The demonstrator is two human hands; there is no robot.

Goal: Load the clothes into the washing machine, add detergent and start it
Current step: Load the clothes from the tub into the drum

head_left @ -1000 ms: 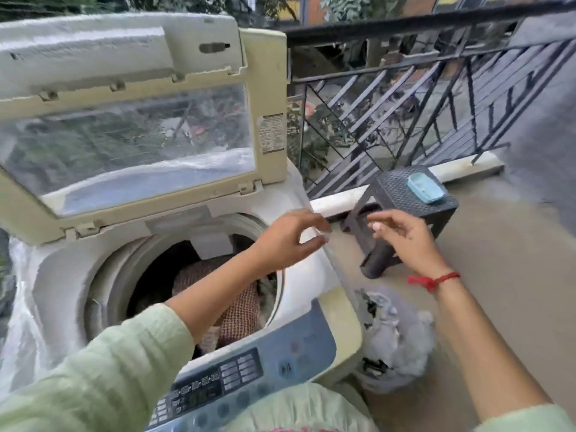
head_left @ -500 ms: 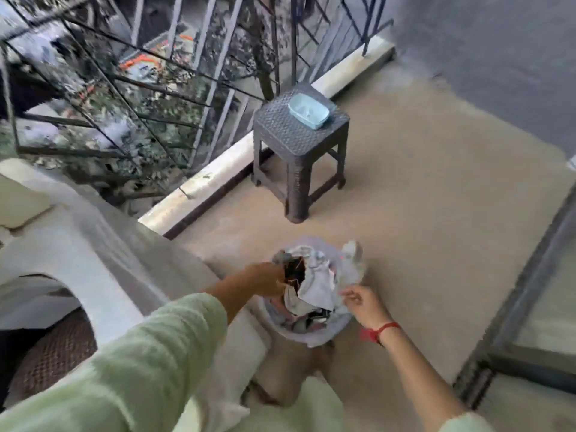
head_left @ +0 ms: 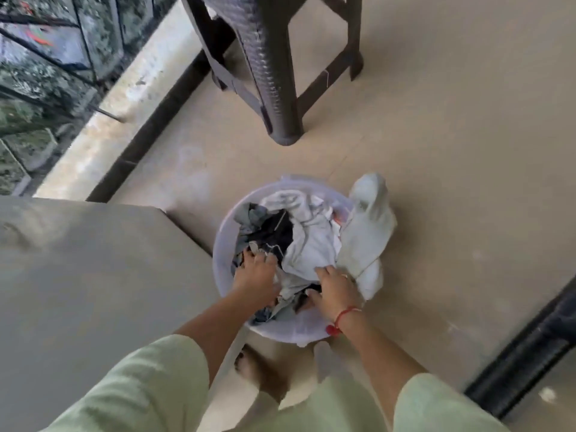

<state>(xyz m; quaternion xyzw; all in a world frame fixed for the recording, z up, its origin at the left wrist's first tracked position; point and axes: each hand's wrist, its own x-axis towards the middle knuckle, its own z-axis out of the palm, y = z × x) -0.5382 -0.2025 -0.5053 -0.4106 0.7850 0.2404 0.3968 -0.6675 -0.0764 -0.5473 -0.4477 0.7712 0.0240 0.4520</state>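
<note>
While clothes (head_left: 308, 244) fill the basket (head_left: 293, 330), loading is unfinished | left grip (head_left: 254, 272) clamped on clothes — right grip (head_left: 335, 288) on them, closure unclear | detergent, start — pending

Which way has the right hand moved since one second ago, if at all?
Yes. The right hand has come down into the laundry basket and touches the clothes; earlier it was high above the basket.

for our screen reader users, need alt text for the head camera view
Seen from above, a person's left hand and right hand reach into clothes in a pale round basket on the floor. A dark stool stands beyond it.
</note>
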